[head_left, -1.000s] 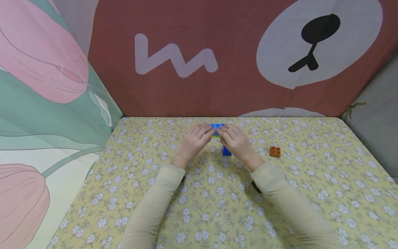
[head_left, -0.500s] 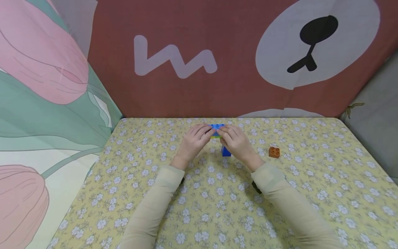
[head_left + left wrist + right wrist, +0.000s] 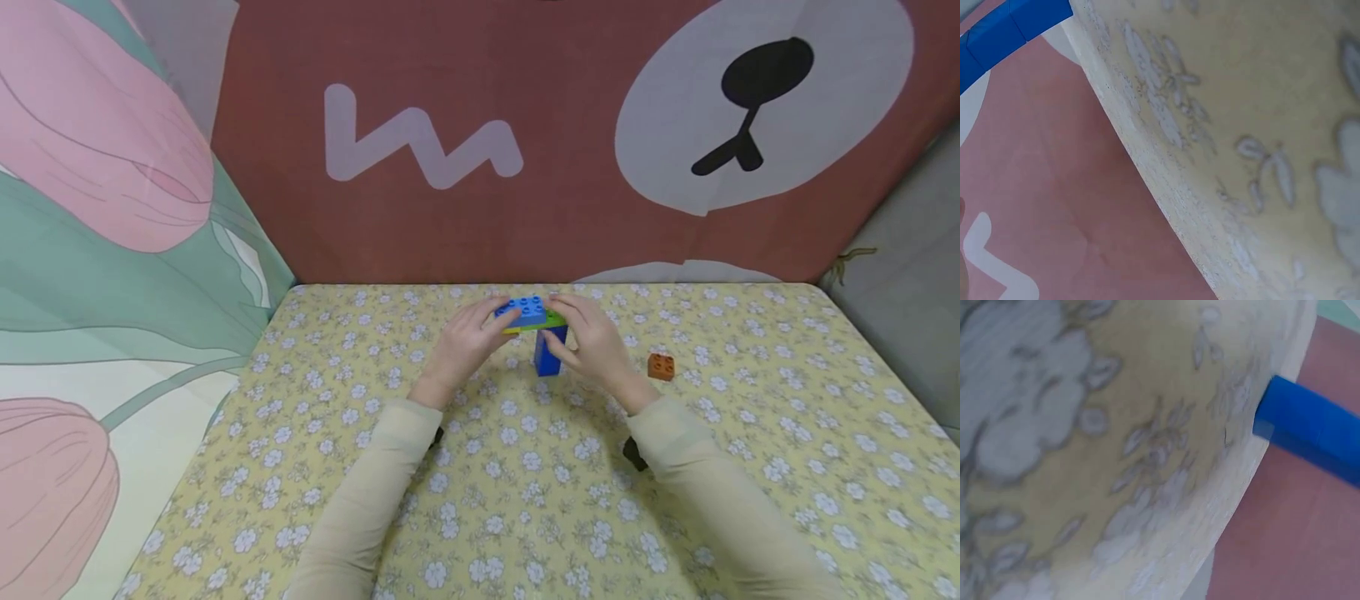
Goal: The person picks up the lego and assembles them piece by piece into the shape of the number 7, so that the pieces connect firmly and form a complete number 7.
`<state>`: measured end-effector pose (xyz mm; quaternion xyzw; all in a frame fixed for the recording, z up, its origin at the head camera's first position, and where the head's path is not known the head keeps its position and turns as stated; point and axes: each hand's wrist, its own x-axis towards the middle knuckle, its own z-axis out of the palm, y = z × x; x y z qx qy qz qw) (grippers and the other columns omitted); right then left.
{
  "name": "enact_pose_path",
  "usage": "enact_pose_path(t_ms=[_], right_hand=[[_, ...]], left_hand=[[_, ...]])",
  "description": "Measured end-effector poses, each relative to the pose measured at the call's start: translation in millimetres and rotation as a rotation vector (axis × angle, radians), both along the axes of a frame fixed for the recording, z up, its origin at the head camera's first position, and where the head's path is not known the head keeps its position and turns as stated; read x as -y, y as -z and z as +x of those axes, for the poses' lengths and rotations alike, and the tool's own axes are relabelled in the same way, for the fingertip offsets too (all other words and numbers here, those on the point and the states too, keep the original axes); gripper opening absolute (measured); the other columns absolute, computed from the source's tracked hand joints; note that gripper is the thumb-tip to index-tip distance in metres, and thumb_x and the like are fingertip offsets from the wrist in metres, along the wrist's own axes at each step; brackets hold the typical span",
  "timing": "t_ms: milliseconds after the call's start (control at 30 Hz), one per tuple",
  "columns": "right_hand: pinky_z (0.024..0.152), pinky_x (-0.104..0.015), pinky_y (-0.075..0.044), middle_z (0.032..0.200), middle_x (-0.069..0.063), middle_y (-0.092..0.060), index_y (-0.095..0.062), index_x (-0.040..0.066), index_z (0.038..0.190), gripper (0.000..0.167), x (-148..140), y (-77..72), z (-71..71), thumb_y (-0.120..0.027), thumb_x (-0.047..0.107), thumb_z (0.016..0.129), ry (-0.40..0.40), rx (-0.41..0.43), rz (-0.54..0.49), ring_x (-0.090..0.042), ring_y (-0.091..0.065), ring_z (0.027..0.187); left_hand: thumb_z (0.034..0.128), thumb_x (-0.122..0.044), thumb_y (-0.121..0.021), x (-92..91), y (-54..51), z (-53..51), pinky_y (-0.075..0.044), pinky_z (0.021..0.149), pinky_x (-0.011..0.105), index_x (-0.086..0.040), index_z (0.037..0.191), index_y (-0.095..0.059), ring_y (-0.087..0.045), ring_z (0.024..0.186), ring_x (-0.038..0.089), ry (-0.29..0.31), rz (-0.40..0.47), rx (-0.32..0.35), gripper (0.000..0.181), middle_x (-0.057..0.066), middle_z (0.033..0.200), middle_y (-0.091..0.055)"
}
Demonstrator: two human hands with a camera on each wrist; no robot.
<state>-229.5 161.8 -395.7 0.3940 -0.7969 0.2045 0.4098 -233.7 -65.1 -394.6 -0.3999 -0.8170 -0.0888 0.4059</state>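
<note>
A bridge-like build of toy building bricks stands near the table's far side. On top is a light blue brick (image 3: pixel 531 310), over a green brick (image 3: pixel 555 320) with a sliver of yellow (image 3: pixel 511 332) below. Dark blue bricks (image 3: pixel 549 357) form the upright under its right end; the left wrist view shows blue bricks (image 3: pixel 1019 28) with seams. My left hand (image 3: pixel 463 343) pinches the light blue brick's left end. My right hand (image 3: pixel 598 346) surrounds the green end, thumb and fingers spread apart; its contact is unclear. Neither hand shows in the wrist views.
An orange brick (image 3: pixel 661 367) lies on the flowered tablecloth (image 3: pixel 517 500), to the right of my right hand. A dark object (image 3: pixel 634 453) shows beside the right cuff. Behind the table rises a reddish printed cloth wall (image 3: pixel 450 233).
My right hand has let go of the light blue brick and moved right, its thumb and fingers spreading. More of the green brick and blue upright shows. The left hand stays nearly still.
</note>
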Motion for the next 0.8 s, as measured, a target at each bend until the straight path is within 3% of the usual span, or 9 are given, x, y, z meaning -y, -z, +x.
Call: enact_pose_path(t_ms=[67, 133, 267, 400, 567, 800], right_hand=[[0.085, -0.051, -0.052, 0.111, -0.025, -0.061, -0.059, -0.007, 0.115, 0.046, -8.3, -0.6, -0.8, -0.045, 0.034, 0.101, 0.026, 0.078, -0.071, -0.038, -0.059, 0.101], [0.087, -0.052, -0.050, 0.113, -0.025, -0.060, -0.059, -0.006, 0.116, 0.040, -18.1, -1.7, -1.6, -0.048, 0.029, 0.100, 0.062, 0.210, -0.128, -0.038, -0.057, 0.105], [0.091, -0.054, -0.047, 0.121, -0.022, -0.056, -0.058, -0.002, 0.121, 0.030, -39.8, -3.0, -3.9, -0.054, 0.017, 0.098, 0.120, 0.596, -0.199, -0.037, -0.052, 0.110], [0.094, -0.053, -0.047, 0.124, -0.022, -0.055, -0.055, -0.001, 0.127, 0.035, -62.2, -3.7, -4.7, -0.050, 0.021, 0.100, 0.170, 0.912, -0.204, -0.036, -0.052, 0.111], [0.095, -0.049, -0.048, 0.124, -0.021, -0.057, -0.051, 0.000, 0.132, 0.043, -90.2, -5.3, -2.4, -0.049, 0.029, 0.100, 0.180, 1.102, -0.140, -0.034, -0.054, 0.112], [0.091, -0.050, -0.051, 0.125, -0.025, -0.055, -0.049, -0.003, 0.134, 0.047, -126.0, -0.9, 2.7, -0.054, 0.026, 0.098, 0.157, 1.221, -0.047, -0.038, -0.053, 0.113]], left_hand=[[0.0840, -0.028, -0.073, 0.1, -0.2, -0.2, -0.053, 0.096, 0.028, -0.016, 0.119, -0.061, -0.064, 0.109, 0.019, 0.015, 0.012, 0.028, 0.039, 0.008, 0.124, -0.061], [0.0847, -0.029, -0.072, 0.0, -0.4, -0.6, -0.053, 0.095, 0.029, -0.015, 0.119, -0.063, -0.064, 0.109, 0.020, 0.034, 0.024, 0.055, 0.038, 0.008, 0.124, -0.062], [0.0876, -0.026, -0.070, -0.8, -0.7, -1.0, -0.054, 0.095, 0.029, -0.014, 0.118, -0.065, -0.063, 0.110, 0.021, 0.052, 0.040, 0.093, 0.033, 0.009, 0.123, -0.062], [0.0870, -0.019, -0.070, -1.4, -0.4, -0.6, -0.054, 0.094, 0.029, -0.014, 0.117, -0.066, -0.063, 0.110, 0.020, 0.051, 0.048, 0.106, 0.031, 0.009, 0.123, -0.062], [0.0865, -0.018, -0.071, -1.3, -0.2, 0.3, -0.054, 0.094, 0.029, -0.014, 0.117, -0.066, -0.063, 0.110, 0.020, 0.047, 0.047, 0.106, 0.031, 0.008, 0.123, -0.062], [0.0907, -0.019, -0.066, -0.4, -0.4, 1.4, -0.054, 0.094, 0.029, -0.015, 0.119, -0.065, -0.062, 0.112, 0.021, 0.038, 0.044, 0.134, 0.028, 0.009, 0.124, -0.061]])
